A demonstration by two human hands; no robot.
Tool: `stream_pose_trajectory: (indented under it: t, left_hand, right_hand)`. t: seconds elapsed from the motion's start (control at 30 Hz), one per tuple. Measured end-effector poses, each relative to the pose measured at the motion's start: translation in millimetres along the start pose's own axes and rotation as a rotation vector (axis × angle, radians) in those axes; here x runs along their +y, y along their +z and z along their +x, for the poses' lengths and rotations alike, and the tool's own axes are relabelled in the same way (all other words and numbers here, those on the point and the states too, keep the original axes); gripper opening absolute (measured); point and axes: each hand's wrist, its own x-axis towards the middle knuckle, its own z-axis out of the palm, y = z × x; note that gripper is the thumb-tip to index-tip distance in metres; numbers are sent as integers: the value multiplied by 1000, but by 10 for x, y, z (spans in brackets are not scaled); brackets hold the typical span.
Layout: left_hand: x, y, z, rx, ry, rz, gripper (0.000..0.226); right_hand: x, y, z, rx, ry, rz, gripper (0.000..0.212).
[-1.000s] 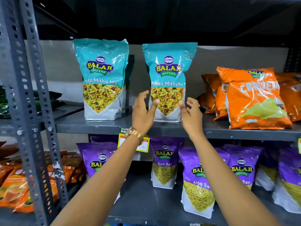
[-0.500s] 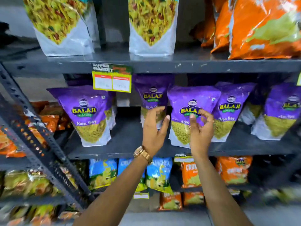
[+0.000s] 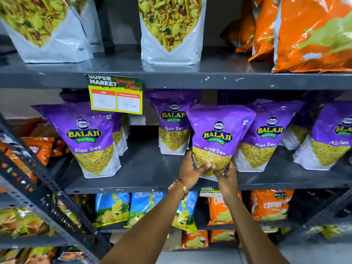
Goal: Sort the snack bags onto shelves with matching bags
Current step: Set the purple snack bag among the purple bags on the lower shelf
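Observation:
A purple Aloo Sev bag (image 3: 219, 134) stands tilted at the front of the middle shelf (image 3: 148, 168), among several matching purple bags. My left hand (image 3: 190, 171) grips its lower left corner and my right hand (image 3: 225, 173) its bottom edge. Another purple Aloo Sev bag (image 3: 87, 141) stands alone at the left. On the shelf above stand two teal mix bags, one (image 3: 170, 29) directly above my hands, the other (image 3: 43, 27) to the left.
Orange Crunchex bags (image 3: 304, 33) fill the upper right. A yellow price tag (image 3: 116, 94) hangs from the upper shelf edge. Blue bags (image 3: 114, 208) and orange bags (image 3: 270, 204) lie on the lower shelf. A slanted steel upright (image 3: 38, 180) crosses the left.
My view dropped from the teal-bag shelf to the purple-bag shelf. Both hands came down from the teal bag and closed on the bottom of a purple Aloo Sev bag.

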Motion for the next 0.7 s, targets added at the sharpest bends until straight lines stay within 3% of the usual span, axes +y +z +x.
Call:
stream_pose_trajectory:
  t: [0.13,0.3,0.47,0.6,0.7]
  left_hand:
    - [-79,-145,-144,220,32,-61,86]
    - [-288,-447,-165,372,11,-66,60]
    - [-233,-635,-134,410,-29,-85,66]
    - [-227,-673,-123,424,-37,-53,57]
    - [-244,-704,-81,404,-47,-10,56]
  right_hand:
    - [12,241,-109,-95,-21,6,67]
    - [0,584,-173,-203,-48,23,84]
    - [-83,780,-153,-233,-58,-2,87]
    - [-87,846,-95,-245,-30,-55,79]
    - [-148,875,-85,-265,-15,-108,87]
